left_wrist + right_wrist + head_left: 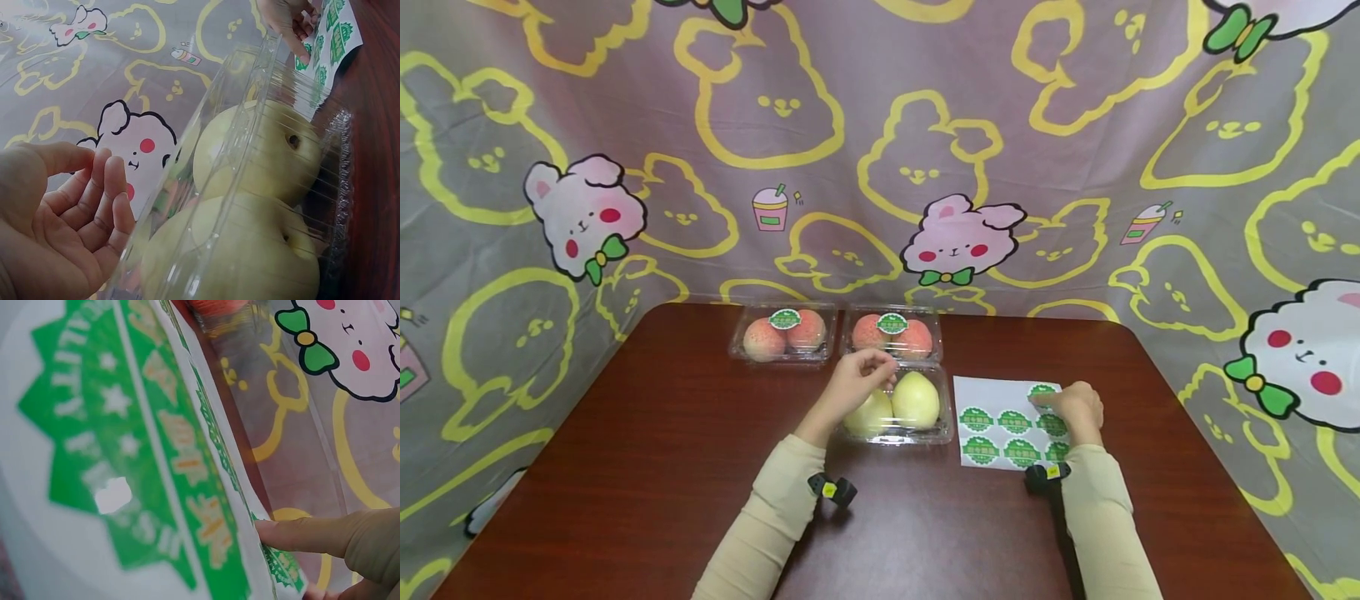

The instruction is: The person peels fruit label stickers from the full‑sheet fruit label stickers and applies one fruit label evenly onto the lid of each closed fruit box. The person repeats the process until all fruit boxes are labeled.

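Note:
My left hand (852, 385) hovers over the left part of a clear plastic box (945, 414) with two pale yellow pears (917, 402) inside. Its thumb and fingertips come together, loosely bent, and nothing shows between them in the left wrist view. On a white sheet (996, 392) of round green stickers, to the right of the box, the straight index finger of my right hand (1078, 408) touches the upper right sticker (1040, 389). In the right wrist view that finger (306, 534) lies at the sheet's far end.
Behind the pears stand two clear boxes of peaches, one at left (765, 339) and one at right (914, 338); each bears a green round sticker (785, 318) on top. The brown table (647, 450) meets a patterned cloth (850, 125) at its back and sides.

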`<state>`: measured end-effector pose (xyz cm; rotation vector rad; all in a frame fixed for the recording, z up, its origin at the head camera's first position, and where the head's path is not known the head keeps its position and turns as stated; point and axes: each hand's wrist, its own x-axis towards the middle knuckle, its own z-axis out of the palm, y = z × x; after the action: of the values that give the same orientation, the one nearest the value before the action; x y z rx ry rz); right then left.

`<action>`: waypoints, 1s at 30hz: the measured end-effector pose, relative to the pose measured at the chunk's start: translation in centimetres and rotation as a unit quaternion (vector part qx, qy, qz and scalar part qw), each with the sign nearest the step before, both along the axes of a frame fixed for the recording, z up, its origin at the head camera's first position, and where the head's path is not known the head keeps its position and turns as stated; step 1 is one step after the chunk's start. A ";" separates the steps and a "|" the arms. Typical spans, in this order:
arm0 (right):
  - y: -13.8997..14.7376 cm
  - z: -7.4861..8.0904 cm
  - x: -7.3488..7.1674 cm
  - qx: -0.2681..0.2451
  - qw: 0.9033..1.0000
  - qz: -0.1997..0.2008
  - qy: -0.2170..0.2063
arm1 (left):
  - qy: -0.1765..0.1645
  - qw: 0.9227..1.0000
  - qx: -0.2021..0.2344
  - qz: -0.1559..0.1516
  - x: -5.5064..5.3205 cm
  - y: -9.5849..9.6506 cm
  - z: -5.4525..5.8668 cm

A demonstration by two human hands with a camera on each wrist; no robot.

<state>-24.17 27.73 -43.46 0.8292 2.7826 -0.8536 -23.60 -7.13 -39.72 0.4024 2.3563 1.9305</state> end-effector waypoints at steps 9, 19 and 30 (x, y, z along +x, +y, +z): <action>0.4 -0.3 -0.2 -0.044 0.998 -0.015 0.050 | -0.011 1.000 0.013 -0.004 -0.1 -0.1 -0.2; -0.1 0.6 -0.2 -0.088 0.986 -0.023 0.139 | -0.008 1.000 0.022 -0.004 -0.4 -0.2 0.0; -0.8 3.4 0.2 -0.175 0.961 -0.058 0.206 | -0.010 1.000 0.029 -0.001 -0.2 -0.2 0.5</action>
<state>-23.99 26.91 -40.06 0.8348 2.7888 -1.6502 -23.77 -7.38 -39.20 0.3862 2.2902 1.9971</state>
